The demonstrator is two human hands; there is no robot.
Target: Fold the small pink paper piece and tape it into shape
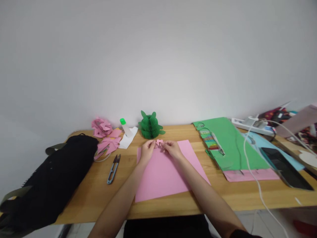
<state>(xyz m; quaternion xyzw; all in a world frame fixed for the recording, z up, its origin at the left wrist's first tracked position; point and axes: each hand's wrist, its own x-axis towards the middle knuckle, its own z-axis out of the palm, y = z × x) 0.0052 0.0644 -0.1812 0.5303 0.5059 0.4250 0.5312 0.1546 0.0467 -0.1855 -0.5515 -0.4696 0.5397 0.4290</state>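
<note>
Nearest the camera, both forearms reach out over a pink sheet (163,175) lying flat on the table (99,195). At the sheet's far edge, at 12 o'clock, the left hand (147,150) and right hand (173,149) meet. Their fingertips are closed from either side on a pink piece (159,142), a small folded scrap held just above the sheet. The work in hand looks like fine pinching or creasing of that scrap. It is too small to tell how it is folded. It is light and tiny, so any further handling calls for fingertip care, with both hands kept close together.

At 9 o'clock from the hands lie snips (113,169), with a black bag (54,175) beyond them at the table's left end. At 10 o'clock are pink scraps (109,144), with a pink flower (101,127) and a glue stick (125,127) behind them. A green paper ball (150,125) stands at 12 o'clock near the wall. At 3 o'clock lies a green sheet (232,145), crossed by a white cable (252,172), with a dark screen (284,167) further right.
</note>
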